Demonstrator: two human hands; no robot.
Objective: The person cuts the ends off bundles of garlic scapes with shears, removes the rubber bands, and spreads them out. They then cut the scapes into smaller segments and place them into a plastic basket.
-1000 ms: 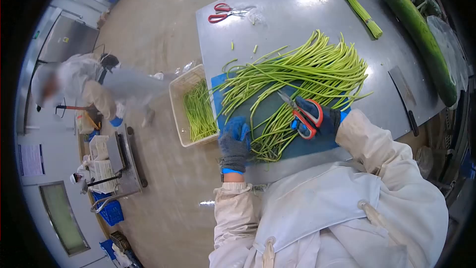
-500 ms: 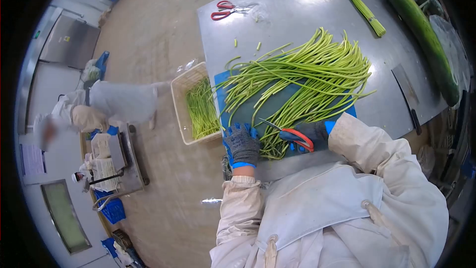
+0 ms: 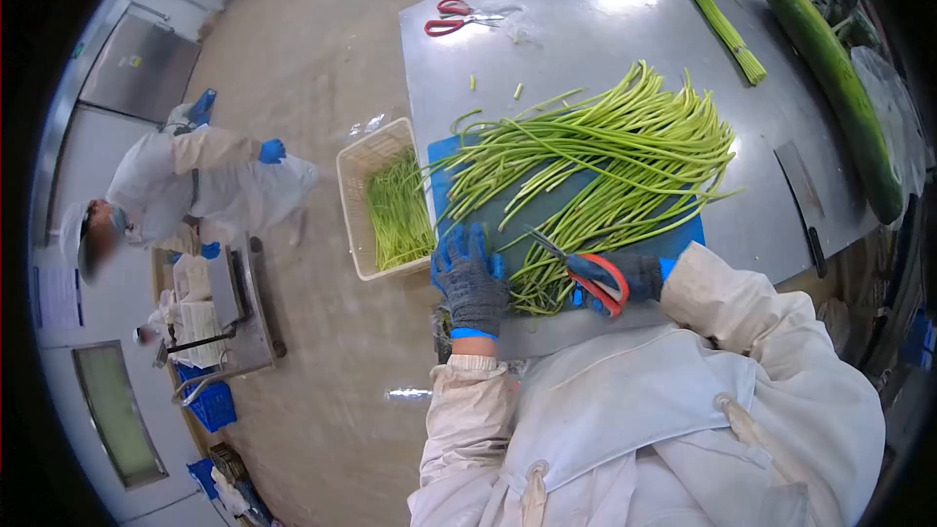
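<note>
My left hand [image 3: 470, 281], in a grey and blue glove, lies at the near left edge of the blue cutting board [image 3: 692, 231], its fingers stretched out and holding nothing visible. My gloved right hand [image 3: 639, 276] grips red-handled scissors [image 3: 607, 285], with the blades pointing up and left over the stems. A large loose spread of garlic scapes [image 3: 625, 146] covers most of the board, and its thin curled ends hang toward me between my hands. Left of the board, a cream plastic crate [image 3: 353, 226] holds cut green lengths [image 3: 398, 210].
On the metal table [image 3: 547, 49] lie a second pair of scissors [image 3: 459, 18], a tied scape bundle [image 3: 720, 24], a knife [image 3: 802, 190] and a long green winter melon [image 3: 839, 88]. A co-worker in white [image 3: 210, 171] is beside a cart [image 3: 249, 307] at left.
My left hand's fingers have straightened and spread. The scissors have turned more upright in my right hand, shifting slightly right. The co-worker at left has turned, and a blue-gloved hand now shows.
</note>
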